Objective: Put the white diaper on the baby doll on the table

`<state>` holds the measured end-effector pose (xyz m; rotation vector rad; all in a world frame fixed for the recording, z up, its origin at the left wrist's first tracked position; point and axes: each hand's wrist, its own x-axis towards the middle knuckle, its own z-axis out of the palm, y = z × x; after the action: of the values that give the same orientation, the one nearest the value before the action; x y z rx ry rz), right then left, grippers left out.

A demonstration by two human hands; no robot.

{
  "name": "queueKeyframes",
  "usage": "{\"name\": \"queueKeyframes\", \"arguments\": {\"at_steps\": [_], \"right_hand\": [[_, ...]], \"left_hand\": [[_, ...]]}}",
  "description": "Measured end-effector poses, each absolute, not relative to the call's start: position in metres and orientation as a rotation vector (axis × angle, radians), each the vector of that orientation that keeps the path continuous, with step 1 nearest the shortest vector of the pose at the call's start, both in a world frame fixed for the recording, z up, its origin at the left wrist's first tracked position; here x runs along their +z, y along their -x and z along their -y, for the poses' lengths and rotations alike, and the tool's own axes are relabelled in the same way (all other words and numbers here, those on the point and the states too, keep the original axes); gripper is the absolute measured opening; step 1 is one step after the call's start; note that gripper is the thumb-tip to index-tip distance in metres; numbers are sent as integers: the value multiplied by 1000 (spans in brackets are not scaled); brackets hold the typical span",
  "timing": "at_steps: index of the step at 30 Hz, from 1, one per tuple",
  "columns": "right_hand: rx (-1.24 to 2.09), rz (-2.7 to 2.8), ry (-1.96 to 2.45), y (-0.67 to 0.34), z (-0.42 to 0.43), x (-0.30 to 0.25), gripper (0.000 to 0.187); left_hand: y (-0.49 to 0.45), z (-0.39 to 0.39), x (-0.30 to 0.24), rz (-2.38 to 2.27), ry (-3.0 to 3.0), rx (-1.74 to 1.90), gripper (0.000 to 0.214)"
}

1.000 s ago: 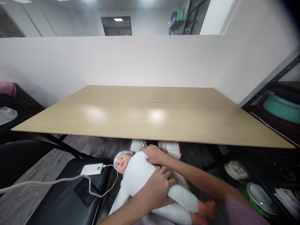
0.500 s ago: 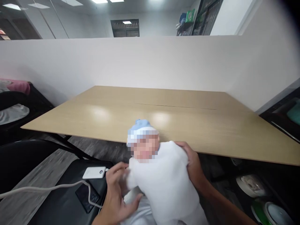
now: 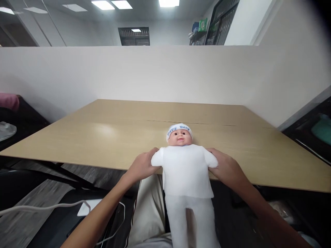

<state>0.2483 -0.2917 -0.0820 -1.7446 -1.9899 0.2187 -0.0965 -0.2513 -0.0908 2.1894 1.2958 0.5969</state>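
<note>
A baby doll (image 3: 187,172) in a white top and white trousers is upright in front of me at the table's near edge, facing me. Its white headband (image 3: 179,128) carries blue lettering that reads "Happy Baby". My left hand (image 3: 143,165) is closed around the doll's sleeve on the left. On the opposite side, my right hand (image 3: 225,168) grips the other sleeve. Some of the fingers on both hands are hidden behind the doll. Its legs hang below the tabletop, close to my lap.
The wooden table (image 3: 103,144) spreads ahead up to a white wall (image 3: 160,74). On the left, a black chair seat (image 3: 49,224) holds a white power bank (image 3: 89,206) with a cable (image 3: 46,207). A dark appliance-like object (image 3: 312,127) stands at right.
The doll has turned from tilted sideways to upright and facing me. My left hand has moved up to the sleeve, and my right hand has shifted right onto the other one.
</note>
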Motion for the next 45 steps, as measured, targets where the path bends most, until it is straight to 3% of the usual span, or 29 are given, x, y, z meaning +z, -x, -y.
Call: {"name": "queueKeyframes", "arguments": {"at_steps": [9, 23, 34, 45], "right_hand": [[367, 2111, 1645, -291, 285, -129, 40], [284, 2111, 1622, -318, 232, -172, 28], [222, 2152, 1467, -326, 126, -176, 30], [-87, 2085, 1487, -333, -1, -181, 48]], "left_hand": [[100, 213, -108, -1318, -2143, 511, 25], [137, 180, -141, -1423, -2591, 502, 37], [133, 52, -154, -1240, -2658, 609, 39], [114, -65, -163, -1595, -2661, 880, 57]]}}
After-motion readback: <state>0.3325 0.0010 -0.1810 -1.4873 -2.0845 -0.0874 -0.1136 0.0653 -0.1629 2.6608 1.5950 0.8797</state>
